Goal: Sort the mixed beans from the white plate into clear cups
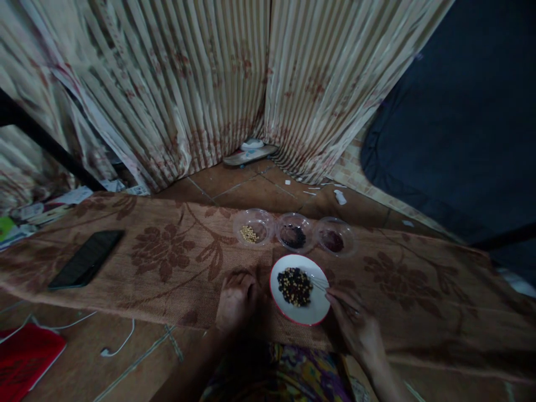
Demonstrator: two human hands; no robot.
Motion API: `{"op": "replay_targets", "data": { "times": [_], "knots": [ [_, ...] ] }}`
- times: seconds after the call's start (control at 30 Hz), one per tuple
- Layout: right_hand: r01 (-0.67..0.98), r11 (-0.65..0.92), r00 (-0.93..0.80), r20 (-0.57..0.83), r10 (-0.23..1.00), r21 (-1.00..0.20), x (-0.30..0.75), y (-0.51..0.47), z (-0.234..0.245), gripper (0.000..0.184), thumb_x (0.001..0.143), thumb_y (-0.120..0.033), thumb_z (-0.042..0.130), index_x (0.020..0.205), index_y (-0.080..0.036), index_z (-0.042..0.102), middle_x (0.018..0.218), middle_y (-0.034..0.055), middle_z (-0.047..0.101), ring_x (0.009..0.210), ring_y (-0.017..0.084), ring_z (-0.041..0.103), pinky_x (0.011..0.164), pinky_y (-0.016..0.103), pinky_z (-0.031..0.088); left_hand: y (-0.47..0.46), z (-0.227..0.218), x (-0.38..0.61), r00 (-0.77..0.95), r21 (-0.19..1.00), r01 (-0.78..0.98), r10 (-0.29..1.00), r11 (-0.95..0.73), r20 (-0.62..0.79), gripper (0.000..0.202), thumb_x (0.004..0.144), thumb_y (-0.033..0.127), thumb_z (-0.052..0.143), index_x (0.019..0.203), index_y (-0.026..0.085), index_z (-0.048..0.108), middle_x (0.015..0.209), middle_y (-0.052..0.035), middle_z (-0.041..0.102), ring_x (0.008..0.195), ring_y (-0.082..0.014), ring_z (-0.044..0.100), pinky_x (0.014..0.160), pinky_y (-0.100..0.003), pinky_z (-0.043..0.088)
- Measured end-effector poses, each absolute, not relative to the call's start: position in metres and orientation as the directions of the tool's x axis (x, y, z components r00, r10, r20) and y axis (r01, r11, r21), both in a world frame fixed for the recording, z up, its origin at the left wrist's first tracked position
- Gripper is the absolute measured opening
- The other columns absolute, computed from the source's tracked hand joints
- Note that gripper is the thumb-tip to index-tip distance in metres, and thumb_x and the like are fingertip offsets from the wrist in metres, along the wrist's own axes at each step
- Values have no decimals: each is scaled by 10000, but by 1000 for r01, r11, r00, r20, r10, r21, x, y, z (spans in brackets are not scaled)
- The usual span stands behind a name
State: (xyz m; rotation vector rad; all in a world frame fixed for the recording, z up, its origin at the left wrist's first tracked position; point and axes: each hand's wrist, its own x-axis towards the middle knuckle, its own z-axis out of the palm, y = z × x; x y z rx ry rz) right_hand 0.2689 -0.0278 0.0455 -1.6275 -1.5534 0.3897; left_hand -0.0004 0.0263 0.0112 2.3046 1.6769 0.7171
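My right hand (355, 321) grips a slim metal pronged tool (320, 283), tweezers or a small fork; I cannot tell which. Its tips reach over a white plate (320, 312) with a red rim. On the plate lies a pile of mixed dark and pale beans (295, 287). Left of the plate, my left hand (237, 298) rests on the cloth with its fingers curled closed, and nothing shows in it. Behind the plate stand three clear cups in a row: one with pale beans (249, 233), one with black beans (298, 237), one with dark red beans (335, 241).
A brown flowered cloth (167, 296) covers the long, narrow table. A dark phone (87, 259) lies at its left. Beyond are striped curtains (218, 84), a skateboard (250, 155) and scraps on the tiled floor. A red bag (31, 357) and white cable (121, 346) lie lower left.
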Motion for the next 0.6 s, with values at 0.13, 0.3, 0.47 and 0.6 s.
{"op": "replay_targets", "data": {
  "times": [0.13, 0.3, 0.47, 0.6],
  "knots": [
    [659, 117, 200, 322, 925, -743, 266, -32, 48, 227, 867, -423, 603, 894, -239, 732, 941, 68, 730, 876, 221, 697, 754, 328, 578, 27, 10, -1, 237, 422, 842, 933, -337, 272, 174, 895, 191, 465, 761, 211, 574, 795, -34, 635, 785, -183, 583, 771, -336, 420],
    [675, 144, 153, 329, 932, -723, 258, -42, 50, 188, 872, -386, 614, 913, -250, 738, 954, 66, 727, 869, 220, 699, 767, 338, 577, 26, 9, -1, 247, 412, 844, 931, -342, 268, 174, 903, 199, 460, 777, 215, 577, 811, -33, 644, 798, -188, 585, 779, -340, 413],
    [651, 179, 85, 305, 949, -738, 247, -47, 49, 156, 899, -334, 589, 917, -249, 719, 966, 70, 721, 894, 225, 692, 787, 349, 574, 26, 11, -1, 240, 402, 853, 934, -333, 264, 156, 892, 189, 470, 783, 214, 578, 809, -30, 644, 820, -197, 585, 787, -345, 413],
    [642, 203, 77, 325, 943, -740, 243, -46, 48, 142, 902, -312, 586, 926, -246, 710, 944, 64, 722, 868, 221, 698, 760, 338, 578, 26, 12, -1, 252, 401, 849, 931, -344, 265, 160, 891, 186, 467, 777, 215, 575, 801, -30, 638, 807, -189, 586, 770, -330, 419]
  ]
}}
